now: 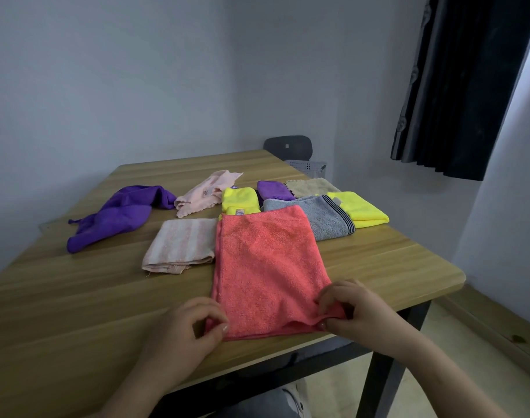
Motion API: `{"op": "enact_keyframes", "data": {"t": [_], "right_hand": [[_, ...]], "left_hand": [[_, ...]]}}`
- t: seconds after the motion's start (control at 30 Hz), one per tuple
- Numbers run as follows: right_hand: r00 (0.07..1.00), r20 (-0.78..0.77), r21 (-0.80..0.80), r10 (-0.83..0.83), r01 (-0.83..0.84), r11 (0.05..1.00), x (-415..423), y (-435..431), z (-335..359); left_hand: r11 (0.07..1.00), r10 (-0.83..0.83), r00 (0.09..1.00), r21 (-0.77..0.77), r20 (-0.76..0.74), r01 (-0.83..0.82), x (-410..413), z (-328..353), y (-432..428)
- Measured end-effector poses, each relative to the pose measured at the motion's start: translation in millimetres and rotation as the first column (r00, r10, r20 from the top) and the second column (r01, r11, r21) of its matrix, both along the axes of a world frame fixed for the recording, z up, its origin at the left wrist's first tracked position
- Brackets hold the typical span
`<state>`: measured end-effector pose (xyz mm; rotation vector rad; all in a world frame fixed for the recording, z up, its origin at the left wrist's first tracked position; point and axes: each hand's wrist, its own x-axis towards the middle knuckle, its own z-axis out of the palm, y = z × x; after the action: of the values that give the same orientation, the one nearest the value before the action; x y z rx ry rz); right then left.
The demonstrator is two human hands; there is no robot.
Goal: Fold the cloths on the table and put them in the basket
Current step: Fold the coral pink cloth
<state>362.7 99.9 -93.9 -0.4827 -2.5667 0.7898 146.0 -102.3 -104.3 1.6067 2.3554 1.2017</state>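
- The left hand (194, 324) pinches the near left corner of the red cloth (269, 267), thumb and forefinger closed on the hem.
- The right hand (352, 309) pinches the near right corner, which is raised into a small ridge while the rest lies flat.
- Gripping both near corners at once suits carrying that edge over to the far one, so I judge a fold is about to begin.
- The red cloth lies near and central on the table (76, 327), its long side running away from the person. It is fleecy and coral-red with a stitched hem. It looks already doubled, though I cannot be sure.
- Its far edge covers part of a yellow cloth (239, 200) and a grey cloth (327, 218).
- Just left lies a folded striped cloth (182, 245).
- Farther left, a purple cloth (116, 218) and a pink cloth (203, 194) lie crumpled, probably yet to be folded.
- At the far right sit a purple square (274, 190), a beige cloth (312, 187) and a yellow stack (363, 209), likely gathered there to be close to the basket.
- The basket (307, 165) stands beyond the table's far right corner. Only its rim shows, so I cannot tell what it holds.
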Motion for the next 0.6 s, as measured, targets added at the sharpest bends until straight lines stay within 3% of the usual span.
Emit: {"op": "enact_keyframes", "data": {"t": [0.13, 0.3, 0.43, 0.5, 0.6], "right_hand": [[1.000, 0.029, 0.014, -0.006, 0.006, 1.000, -2.0, 0.6, 0.5], [0.997, 0.066, 0.020, -0.039, 0.038, 0.999, -3.3, -1.3, 2.7], [0.994, 0.101, 0.022, -0.035, 0.033, 0.999, -3.3, -1.0, 4.0], [0.994, 0.101, 0.030, -0.046, 0.043, 0.999, -3.4, 0.2, 3.2], [0.994, 0.094, 0.033, -0.057, 0.054, 0.998, -4.0, -0.4, 2.6]], "left_hand": [[0.999, -0.031, 0.989, -0.030, -0.147, 0.026, 3.9, 2.8, -0.6], [0.999, -0.005, 0.990, -0.051, -0.144, -0.002, 3.7, 6.9, 4.3], [0.993, -0.095, 0.980, -0.089, -0.177, 0.080, -6.9, 13.2, 1.2], [0.992, -0.120, 0.948, -0.083, -0.296, 0.099, -9.2, 16.1, 1.2], [0.990, -0.086, 0.866, 0.054, -0.493, 0.130, -7.7, 23.1, 0.1]]}}
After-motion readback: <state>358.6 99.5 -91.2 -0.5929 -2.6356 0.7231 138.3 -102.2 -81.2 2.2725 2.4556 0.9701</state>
